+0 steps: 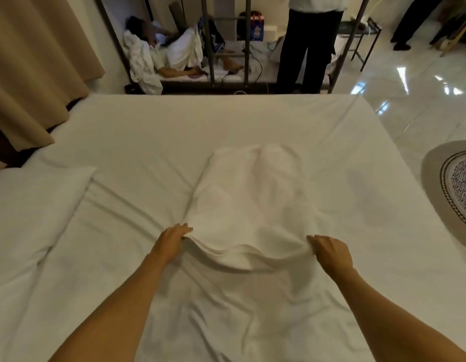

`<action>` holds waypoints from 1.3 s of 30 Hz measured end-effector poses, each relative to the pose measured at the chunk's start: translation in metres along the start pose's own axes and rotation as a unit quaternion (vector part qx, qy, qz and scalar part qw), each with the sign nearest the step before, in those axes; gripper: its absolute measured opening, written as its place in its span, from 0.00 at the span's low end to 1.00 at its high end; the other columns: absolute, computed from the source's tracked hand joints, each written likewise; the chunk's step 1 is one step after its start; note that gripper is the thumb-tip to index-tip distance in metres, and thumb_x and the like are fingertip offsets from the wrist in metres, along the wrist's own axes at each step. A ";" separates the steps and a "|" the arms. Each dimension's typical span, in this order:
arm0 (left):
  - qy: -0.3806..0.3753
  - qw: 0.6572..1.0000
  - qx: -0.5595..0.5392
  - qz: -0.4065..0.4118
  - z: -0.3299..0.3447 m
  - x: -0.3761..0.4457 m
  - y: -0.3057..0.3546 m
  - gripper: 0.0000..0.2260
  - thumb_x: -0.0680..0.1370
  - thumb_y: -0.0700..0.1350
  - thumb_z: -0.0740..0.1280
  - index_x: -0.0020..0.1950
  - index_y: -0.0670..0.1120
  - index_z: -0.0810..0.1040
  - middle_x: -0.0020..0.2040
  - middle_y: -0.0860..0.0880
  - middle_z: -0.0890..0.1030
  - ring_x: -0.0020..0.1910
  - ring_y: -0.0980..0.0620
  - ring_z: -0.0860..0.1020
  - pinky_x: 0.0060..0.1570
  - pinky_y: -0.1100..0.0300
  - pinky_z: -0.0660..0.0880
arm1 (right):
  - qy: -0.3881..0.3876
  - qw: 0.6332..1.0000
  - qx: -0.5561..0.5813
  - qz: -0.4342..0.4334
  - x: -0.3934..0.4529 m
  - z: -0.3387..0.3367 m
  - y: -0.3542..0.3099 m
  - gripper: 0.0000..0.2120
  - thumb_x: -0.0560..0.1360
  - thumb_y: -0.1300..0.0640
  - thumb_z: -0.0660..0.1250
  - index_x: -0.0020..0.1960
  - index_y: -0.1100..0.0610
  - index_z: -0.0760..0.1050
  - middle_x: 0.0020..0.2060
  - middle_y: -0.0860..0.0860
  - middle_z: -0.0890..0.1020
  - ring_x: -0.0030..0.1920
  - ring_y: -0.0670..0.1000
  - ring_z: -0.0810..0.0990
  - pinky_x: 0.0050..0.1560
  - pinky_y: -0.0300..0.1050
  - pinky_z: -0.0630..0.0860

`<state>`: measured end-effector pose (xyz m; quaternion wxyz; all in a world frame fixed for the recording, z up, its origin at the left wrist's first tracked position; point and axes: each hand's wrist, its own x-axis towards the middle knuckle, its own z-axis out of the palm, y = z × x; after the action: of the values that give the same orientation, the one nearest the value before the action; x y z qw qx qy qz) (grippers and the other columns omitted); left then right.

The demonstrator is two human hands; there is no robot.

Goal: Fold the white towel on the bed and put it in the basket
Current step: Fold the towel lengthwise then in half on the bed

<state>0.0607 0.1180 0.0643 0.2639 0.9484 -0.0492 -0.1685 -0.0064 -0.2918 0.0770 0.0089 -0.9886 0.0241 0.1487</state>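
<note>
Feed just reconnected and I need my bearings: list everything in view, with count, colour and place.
towel: one, white, mid-bed, rumpled, near edge lifted
bed: one, white sheet, fills the foreground
pillow: one, white, left edge of bed
curtain: one, beige, far left
rug: one, grey with dark pattern, right on floor
metal frame: dark, beyond the bed
standing person: dark trousers, beyond the bed
person lying down: in white bedding, behind the frame
basket: none visible
left hand: gripping the towel's near left corner
right hand: gripping its near right corner
</note>
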 end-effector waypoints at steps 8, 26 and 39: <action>-0.046 0.982 0.180 0.037 0.060 -0.017 -0.039 0.23 0.78 0.29 0.58 0.71 0.44 0.69 0.75 0.45 0.65 0.75 0.45 0.62 0.74 0.53 0.59 | 0.012 1.000 -0.004 -0.023 -0.011 0.064 0.008 0.14 0.67 0.72 0.63 0.47 0.59 0.79 0.50 0.53 0.79 0.48 0.55 0.80 0.36 0.46 0.73; -0.049 0.947 0.316 0.022 0.174 -0.001 -0.090 0.35 0.70 0.27 0.65 0.76 0.40 0.58 0.76 0.38 0.58 0.74 0.41 0.63 0.72 0.45 0.60 | -0.060 0.994 -0.084 -0.024 0.003 0.194 0.051 0.50 0.58 0.67 0.75 0.75 0.56 0.56 0.69 0.61 0.70 0.68 0.62 0.70 0.66 0.60 0.68; -0.112 0.953 0.280 0.015 0.178 0.015 -0.083 0.36 0.75 0.25 0.52 0.77 0.42 0.39 0.79 0.46 0.40 0.79 0.50 0.44 0.76 0.52 0.48 | -0.084 0.992 -0.076 -0.064 0.020 0.196 0.054 0.45 0.72 0.67 0.60 0.76 0.47 0.34 0.78 0.56 0.45 0.77 0.56 0.48 0.75 0.55 0.50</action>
<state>0.0138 0.1004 -0.1265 -0.0169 0.9583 -0.1378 -0.2496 -0.0470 -0.3414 -0.1167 -0.0546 -0.9699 -0.0515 0.2315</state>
